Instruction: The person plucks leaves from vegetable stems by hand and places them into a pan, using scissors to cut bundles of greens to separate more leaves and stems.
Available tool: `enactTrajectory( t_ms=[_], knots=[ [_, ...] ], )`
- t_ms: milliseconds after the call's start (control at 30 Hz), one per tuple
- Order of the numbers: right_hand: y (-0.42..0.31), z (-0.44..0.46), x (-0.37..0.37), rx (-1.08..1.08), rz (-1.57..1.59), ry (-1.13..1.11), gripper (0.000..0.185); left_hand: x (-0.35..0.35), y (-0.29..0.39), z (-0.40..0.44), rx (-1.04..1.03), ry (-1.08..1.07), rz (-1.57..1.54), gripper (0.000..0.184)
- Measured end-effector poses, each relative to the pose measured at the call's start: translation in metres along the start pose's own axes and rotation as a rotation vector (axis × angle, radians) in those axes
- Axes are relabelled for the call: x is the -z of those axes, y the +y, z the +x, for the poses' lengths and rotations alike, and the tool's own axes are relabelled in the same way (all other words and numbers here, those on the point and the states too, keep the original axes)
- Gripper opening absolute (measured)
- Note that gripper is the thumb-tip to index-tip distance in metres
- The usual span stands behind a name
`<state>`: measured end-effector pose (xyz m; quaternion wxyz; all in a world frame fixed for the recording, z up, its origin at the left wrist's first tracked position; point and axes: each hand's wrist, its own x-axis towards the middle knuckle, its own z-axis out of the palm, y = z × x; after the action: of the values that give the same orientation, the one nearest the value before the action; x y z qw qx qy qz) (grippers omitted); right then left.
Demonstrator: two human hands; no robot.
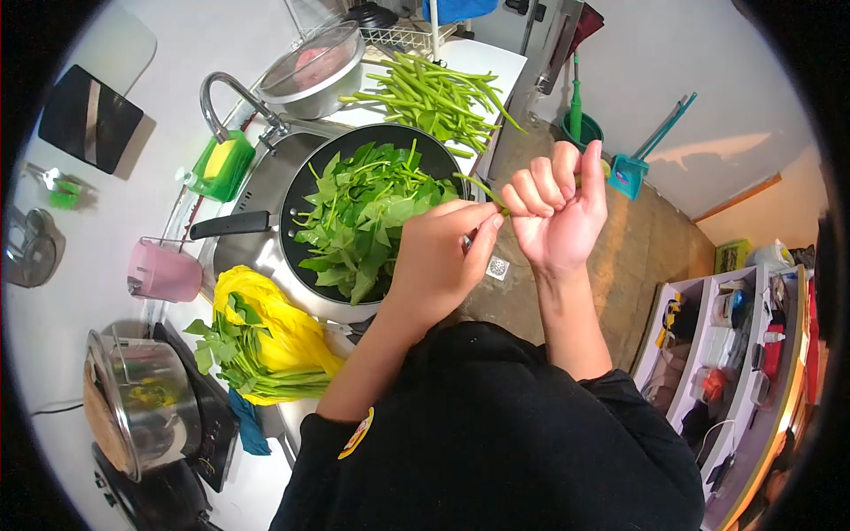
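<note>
A thin green stem [479, 187] runs to the meeting point of my two hands, its free end pointing up and left. My left hand [443, 261] is closed, back upward, its fingertips pinching the stem; a small dark thing shows between thumb and fingers, too little to name. Palm up, my right hand [558, 208] has its fingers curled round the stem, and a bit of green shows beside its thumb. Left of my hands, a black frying pan [294, 190] piled with green leaves [367, 208] rests over the sink. Long cut stems [434, 93] lie in a heap beyond it.
Nearby are the sink [257, 190] with its faucet [212, 84], a green sponge holder [221, 168], a pink cup [164, 270], and leafy greens [274, 363] in a yellow bag [266, 305]. A steel pot [150, 398] stands lower left; a shelf [708, 372] is at right.
</note>
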<state>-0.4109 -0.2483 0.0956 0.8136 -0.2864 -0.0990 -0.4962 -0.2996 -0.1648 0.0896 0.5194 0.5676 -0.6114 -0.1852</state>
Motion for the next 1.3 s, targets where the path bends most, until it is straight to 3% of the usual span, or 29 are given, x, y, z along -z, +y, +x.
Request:
enactTrajectory(
  t_ms=[133,233,300,400,467,567,733,800,967,1067,1133,1300],
  knots=[
    [0.015,-0.004,-0.004,0.133,-0.126,0.006,0.048,-0.011,-0.011,-0.002,0.021,0.14,-0.068,0.007],
    [0.033,-0.012,-0.009,0.219,-0.238,-0.03,0.049,-0.012,-0.021,-0.004,0.341,0.226,-0.229,0.01],
    [0.033,-0.014,-0.014,0.224,-0.251,-0.086,0.05,0.009,-0.036,0.001,0.306,0.407,-0.389,0.016],
    [0.022,-0.002,-0.014,0.115,-0.096,-0.083,0.05,0.06,-0.046,0.003,0.311,0.546,-0.139,0.019],
    [0.014,0.009,-0.01,-0.03,0.04,-0.052,0.049,0.085,-0.052,-0.004,0.376,0.335,0.239,0.018],
    [0.02,0.019,0.001,-0.185,0.126,-0.092,0.048,0.086,-0.05,-0.013,0.144,0.274,0.404,0.018],
    [0.038,0.025,-0.001,-0.388,0.197,-0.18,0.046,0.056,0.004,-0.016,-0.025,0.17,0.287,0.015],
    [0.042,0.027,-0.003,-0.413,0.193,-0.21,0.047,0.048,0.005,-0.02,0.009,0.095,0.209,0.008],
    [0.045,0.031,-0.004,-0.431,0.204,-0.274,0.048,0.051,0.002,-0.022,0.004,0.112,0.218,0.01],
    [0.051,0.03,-0.012,-0.318,0.081,-0.297,0.048,0.041,-0.002,-0.023,0.026,0.307,0.183,0.007],
    [0.06,0.022,-0.019,-0.159,-0.154,-0.234,0.05,0.028,-0.018,-0.025,0.155,0.431,-0.028,0.009],
    [0.053,0.014,-0.026,-0.337,-0.341,-0.294,0.049,0.077,-0.051,-0.015,0.31,0.743,-0.192,0.019]
  ],
)
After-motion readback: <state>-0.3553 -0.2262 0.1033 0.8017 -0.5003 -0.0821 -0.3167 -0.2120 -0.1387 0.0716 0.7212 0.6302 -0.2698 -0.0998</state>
